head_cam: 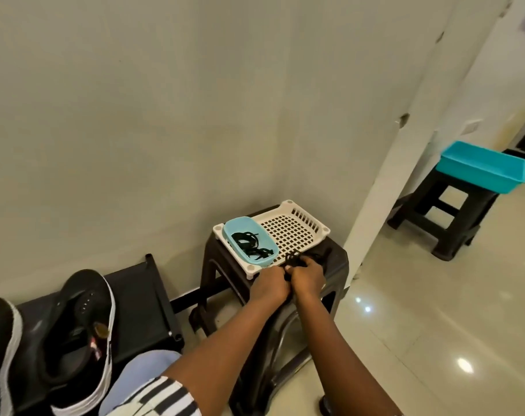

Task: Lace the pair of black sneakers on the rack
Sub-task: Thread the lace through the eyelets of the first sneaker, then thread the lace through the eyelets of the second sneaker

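- Nearest the camera, at the bottom of the frame, a striped sleeve (162,396) and two bare forearms reach up toward the middle.
- Lower left: two black sneakers (75,334) with white soles lie on a dark rack (141,295); the eyelets that show look empty, so neither appears laced yet.
- Centre: a dark stool (333,265) carries a white slotted tray (300,226), and in its left end a small blue dish (249,244) holds a coiled black lace (250,246).
- Just below the tray, the left hand (270,285) and right hand (307,279) meet, fingers curled, pinching a second bundled lace (292,259), apparently untangling it.
- Far right: a teal bin (483,166) on another stool.
- Judged so: threading both shoes is all left.
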